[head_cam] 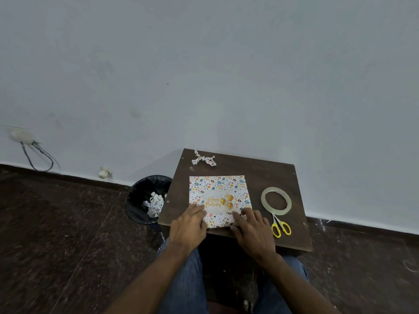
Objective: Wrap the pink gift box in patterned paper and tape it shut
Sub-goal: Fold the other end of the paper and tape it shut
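I have both hands on the near edge of the wrapped box (218, 200), which lies flat on the small dark table (260, 173). The patterned paper covers it entirely; no pink shows. A "Happy Birthday" card (218, 201) sits on top, just ahead of my fingertips.

Left hand (189, 225): fingers extended, pressing flat on the near-left corner. Right hand (251, 227): fingers loosely bent on the near-right corner; I cannot tell whether it pinches a flap or only presses.

Key relation: the tape roll (276, 201) lies just outboard of my right hand, the yellow scissors (281, 226) touching its near rim. Right hand is plainly nearer both. My judgement: left holds the fold, right reaches sideways for tape.

Paper scrap (204, 158) lies beyond the box, far edge.
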Demonstrator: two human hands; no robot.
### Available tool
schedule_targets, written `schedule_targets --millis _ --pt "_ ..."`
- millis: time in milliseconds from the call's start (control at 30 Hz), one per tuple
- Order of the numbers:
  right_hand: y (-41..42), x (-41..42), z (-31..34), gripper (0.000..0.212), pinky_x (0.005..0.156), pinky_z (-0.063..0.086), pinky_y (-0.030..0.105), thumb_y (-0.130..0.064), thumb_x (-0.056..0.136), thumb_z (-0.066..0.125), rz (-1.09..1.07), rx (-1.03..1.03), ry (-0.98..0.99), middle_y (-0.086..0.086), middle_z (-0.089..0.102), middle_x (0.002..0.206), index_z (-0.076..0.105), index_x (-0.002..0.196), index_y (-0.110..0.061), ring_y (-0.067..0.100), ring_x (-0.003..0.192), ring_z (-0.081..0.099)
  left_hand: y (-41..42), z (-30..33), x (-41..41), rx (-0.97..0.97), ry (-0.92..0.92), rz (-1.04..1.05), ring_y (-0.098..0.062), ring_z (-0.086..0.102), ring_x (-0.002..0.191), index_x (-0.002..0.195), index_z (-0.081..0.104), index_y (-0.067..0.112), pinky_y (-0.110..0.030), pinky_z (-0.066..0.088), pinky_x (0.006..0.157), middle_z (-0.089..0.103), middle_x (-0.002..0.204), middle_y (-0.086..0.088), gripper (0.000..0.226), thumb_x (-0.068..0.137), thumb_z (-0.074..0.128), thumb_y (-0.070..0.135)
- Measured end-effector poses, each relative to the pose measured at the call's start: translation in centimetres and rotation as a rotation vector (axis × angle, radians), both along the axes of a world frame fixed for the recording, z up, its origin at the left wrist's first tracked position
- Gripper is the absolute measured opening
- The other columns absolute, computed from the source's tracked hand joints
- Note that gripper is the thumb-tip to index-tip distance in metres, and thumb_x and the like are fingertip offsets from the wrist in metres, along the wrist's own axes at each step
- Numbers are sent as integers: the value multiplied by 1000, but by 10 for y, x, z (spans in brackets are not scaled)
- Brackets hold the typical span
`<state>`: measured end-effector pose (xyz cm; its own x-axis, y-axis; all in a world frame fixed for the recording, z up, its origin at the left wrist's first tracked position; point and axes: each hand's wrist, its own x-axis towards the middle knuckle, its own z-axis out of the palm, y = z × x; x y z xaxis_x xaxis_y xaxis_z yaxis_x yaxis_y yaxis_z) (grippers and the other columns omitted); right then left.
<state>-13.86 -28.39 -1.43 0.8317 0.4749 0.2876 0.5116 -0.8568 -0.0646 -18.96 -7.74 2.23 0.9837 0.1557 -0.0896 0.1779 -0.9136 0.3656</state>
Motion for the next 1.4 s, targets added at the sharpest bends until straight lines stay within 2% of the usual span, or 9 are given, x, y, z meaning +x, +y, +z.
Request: schedule_targets --millis 100,333,433,733,867,1033,1167,1333,1400 --pt "3 0 4 48 63 50 36 -52 87 41 -17 -54 -8 1 63 109 68 116 -25 21 88 59 -1 1 -1 1 0 10 -1 29 143 131 59 32 -39 50 100 41 149 22 36 98 48 26" --pt "-3 -8 4 54 68 52 38 -56 87 39 -9 -99 75 3 65 118 66 123 -26 24 100 61 -4 3 -4 59 -20 -23 -7 32 143 139 49 33 -39 52 95 40 152 15 42 98 45 24" --pt "-1 -7 9 51 68 52 37 -57 87 39 -29 -91 147 2 64 116 66 120 -29 23 100 61 -3 -2 -3 69 -13 -39 -6 27 145 135 55 32 -41 54 94 39 151 17 38 99 45 24" --pt "-7 1 13 50 76 52 38 -59 87 39 21 -113 257 -1 60 122 62 125 -35 22 110 59 -5 -9 4 19 -88 37 -3 37 135 120 68 27 -34 54 85 52 136 17 30 96 51 28" --pt "-9 7 19 45 96 41 38 -57 95 43 17 44 391 -5 49 134 60 130 -36 16 126 44 -7 -13 4 -50 -111 65 -1 38 132 119 68 25 -31 54 85 52 133 17 29 94 53 25" --pt "-2 13 23 50 99 45 38 -33 94 60 -275 419 517 2 46 147 50 142 -21 22 131 47 -11 -18 2 -303 -155 259 -14 45 129 134 57 21 -32 50 84 40 146 7 43 91 58 21" --pt "12 2 23 51 94 47 35 -28 93 58 -440 567 650 5 59 136 47 142 -20 26 120 58 -14 -18 0 -323 -79 468 -23 48 120 146 39 20 -31 45 77 38 143 -5 58 92 59 29" --pt "25 -38 17 29 82 55 37 -31 88 61 -407 648 668 -2 73 104 61 117 -26 21 98 69 18 -19 24 -343 -125 501 -29 43 133 146 42 18 -41 42 102 47 145 -8 52 95 52 11" --pt "23 -42 20 22 79 55 35 -33 89 62 -333 612 654 -7 73 99 67 109 -28 15 94 69 34 -20 35 -350 -118 458 -25 37 140 148 40 18 -42 39 108 41 152 -5 53 96 52 11"
